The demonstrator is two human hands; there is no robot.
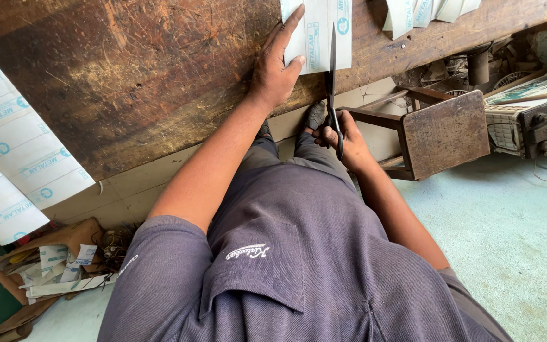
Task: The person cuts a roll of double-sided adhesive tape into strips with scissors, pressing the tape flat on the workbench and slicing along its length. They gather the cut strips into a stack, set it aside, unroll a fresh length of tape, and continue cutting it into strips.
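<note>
A cardboard box (14, 278) on the floor holds white paper scraps (58, 269). On the scarred wooden workbench (134, 76), the left hand (276, 63) presses flat, fingers spread, on a white printed sheet (318, 31). The right hand (343, 136) is clenched around black scissors (333, 88), blades cutting into the sheet's edge. A wooden stool (441, 133) stands just beside.

White packaging sheets with blue print lie on the table (128, 76): one strip (316, 31) at the top edge, cut pieces (425, 11) top right, a wide sheet (14, 152) hanging left.
</note>
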